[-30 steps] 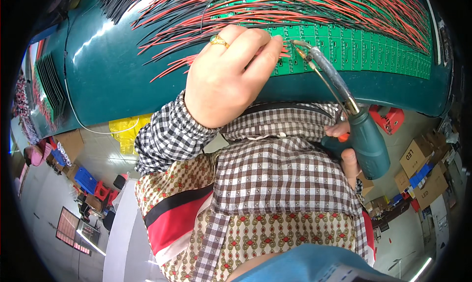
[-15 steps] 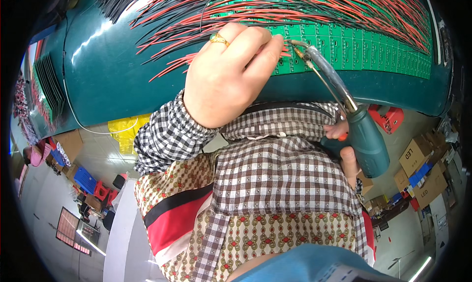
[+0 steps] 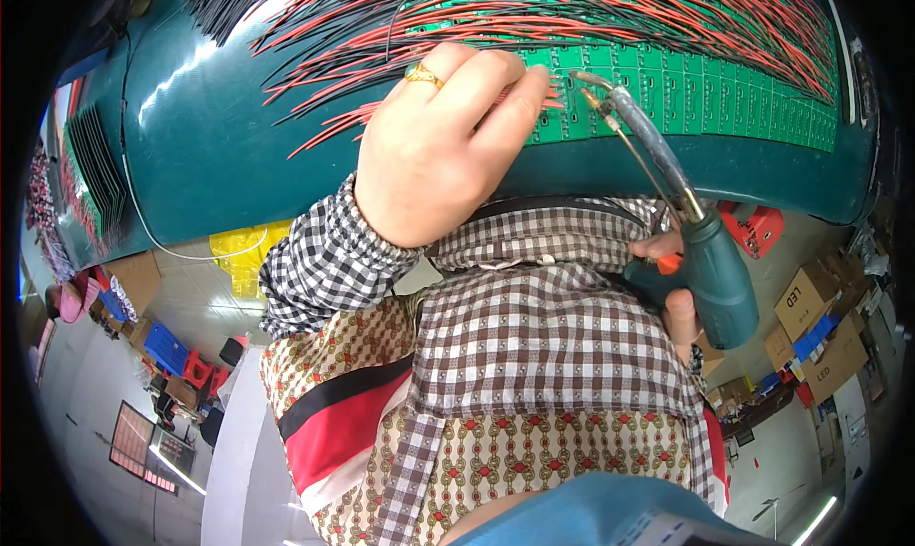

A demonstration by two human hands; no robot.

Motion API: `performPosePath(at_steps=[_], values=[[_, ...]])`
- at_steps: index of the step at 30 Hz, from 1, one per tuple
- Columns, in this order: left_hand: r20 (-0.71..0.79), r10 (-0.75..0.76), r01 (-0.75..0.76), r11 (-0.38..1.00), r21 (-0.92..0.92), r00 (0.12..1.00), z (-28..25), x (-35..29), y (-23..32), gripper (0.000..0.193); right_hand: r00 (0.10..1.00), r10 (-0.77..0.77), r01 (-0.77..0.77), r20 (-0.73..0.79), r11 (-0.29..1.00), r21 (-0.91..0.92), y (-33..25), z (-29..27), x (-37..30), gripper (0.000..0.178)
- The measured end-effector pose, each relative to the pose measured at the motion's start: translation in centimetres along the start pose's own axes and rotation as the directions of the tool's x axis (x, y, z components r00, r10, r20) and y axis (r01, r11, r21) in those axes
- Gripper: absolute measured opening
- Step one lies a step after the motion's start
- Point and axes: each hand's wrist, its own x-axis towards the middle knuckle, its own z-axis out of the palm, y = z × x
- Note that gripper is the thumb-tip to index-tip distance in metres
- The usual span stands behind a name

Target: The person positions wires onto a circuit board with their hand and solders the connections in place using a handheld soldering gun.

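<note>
My left hand (image 3: 443, 151), with a ring on one finger, is closed in a pinch over a row of green circuit boards (image 3: 677, 98). Red wires (image 3: 348, 125) pass under it, their loose ends out to the left and short tips showing past the fingertips at the boards. Just how the fingers grip them is hidden. My right hand (image 3: 680, 317) is wrapped round the handle of a green soldering gun (image 3: 721, 284), mostly behind its body. The gun's metal tip and bent feed tube point up and left, a little right of the wire tips, above the boards.
Many red and black wires (image 3: 534, 27) lie across the boards at the back of the dark green table (image 3: 210, 165). At far left stands a stack of boards (image 3: 93, 165) near a white cable (image 3: 133, 198). A red stool (image 3: 753, 227) and cartons (image 3: 805, 303) are beyond the table's right front edge.
The soldering gun, in my right hand, has shifted slightly right, so its tip sits farther from my left fingertips. My left hand stays nearly still.
</note>
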Motion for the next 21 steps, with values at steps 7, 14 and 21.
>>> performPosePath(at_steps=[7,14,21], values=[[0.007,0.001,-0.001,1.000,0.003,1.000,0.0,0.1,0.0,0.031,0.996,0.080,-0.080,-0.028,0.997,0.006,-0.6,0.4,0.1,0.050],[0.026,-0.007,0.007,1.000,0.007,1.000,-0.1,0.1,0.1,0.030,0.991,0.067,-0.058,-0.116,0.995,0.080,-0.7,1.3,0.1,0.052],[0.016,-0.002,0.001,1.000,0.020,1.000,0.1,0.3,0.3,0.028,0.979,0.092,-0.099,-0.181,0.995,-0.030,-0.4,0.9,-0.3,0.075]])
